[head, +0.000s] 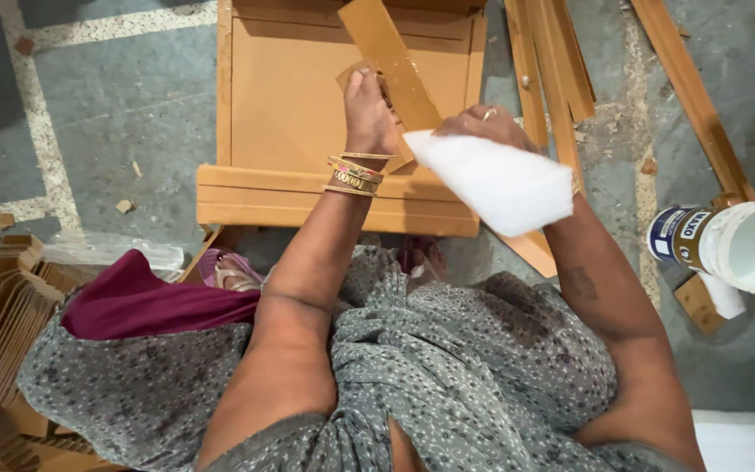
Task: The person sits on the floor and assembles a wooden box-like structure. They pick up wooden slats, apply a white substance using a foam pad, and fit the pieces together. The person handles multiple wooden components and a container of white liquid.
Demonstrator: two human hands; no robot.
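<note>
A narrow wooden strip is pinched by the fingers of the left hand above a wooden tray; a white foam sheet is gripped under the right hand

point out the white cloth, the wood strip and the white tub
white cloth [495, 179], head view, middle of the fold
wood strip [391, 57], head view, upper flat face
white tub [749, 245], head view, inner wall
</note>
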